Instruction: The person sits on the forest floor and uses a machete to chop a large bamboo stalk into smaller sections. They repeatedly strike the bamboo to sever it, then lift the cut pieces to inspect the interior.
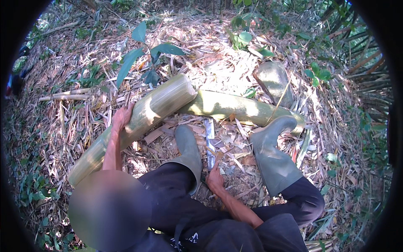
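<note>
A thick cut bamboo section (155, 107) slants from the lower left up to the centre, its upper end on the left end of a second bamboo length (235, 107). My left hand (121, 116) is closed over the side of the slanting section, fingertips partly hidden. Between my boots, my right hand (215, 179) is closed at the lower end of a machete, its handle hidden in my grip. The machete's blade (210, 140) points away from me toward the second length. One finger extends along the blade.
My green rubber boots (273, 157) stand on dry leaf litter (218, 65). A rounded stone (275, 82) sits behind the second bamboo. A leafy seedling (153, 54) grows beyond the slanting section, and cut sticks (69, 95) lie at left. A blurred round patch (110, 210) covers the lower left.
</note>
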A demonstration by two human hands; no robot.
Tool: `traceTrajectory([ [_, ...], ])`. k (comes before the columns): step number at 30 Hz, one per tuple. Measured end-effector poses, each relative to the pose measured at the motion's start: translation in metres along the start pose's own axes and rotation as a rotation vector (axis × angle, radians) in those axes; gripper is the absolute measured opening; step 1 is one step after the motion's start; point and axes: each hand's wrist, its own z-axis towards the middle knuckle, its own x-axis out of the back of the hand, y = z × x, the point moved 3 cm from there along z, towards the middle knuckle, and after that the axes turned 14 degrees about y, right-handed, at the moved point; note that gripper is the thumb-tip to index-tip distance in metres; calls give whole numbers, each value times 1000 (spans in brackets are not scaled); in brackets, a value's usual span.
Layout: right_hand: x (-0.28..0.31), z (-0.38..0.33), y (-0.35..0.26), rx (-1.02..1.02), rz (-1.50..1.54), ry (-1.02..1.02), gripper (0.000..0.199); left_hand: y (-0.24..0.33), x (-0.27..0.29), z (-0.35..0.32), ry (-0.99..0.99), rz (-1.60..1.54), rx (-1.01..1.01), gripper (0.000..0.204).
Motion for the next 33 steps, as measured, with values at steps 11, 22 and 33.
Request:
traceTrajectory([
  [11, 165, -8, -54, 70, -142, -99, 66, -49, -10, 41, -36, -74, -94, 77],
  [22, 296, -122, -45, -169, 212, -297, 32, -90, -11, 58, -83, -70, -91, 81],
  [33, 147, -41, -225, 312, 1185, -54, 40, -163, 65, -14, -136, -36, 9, 74],
])
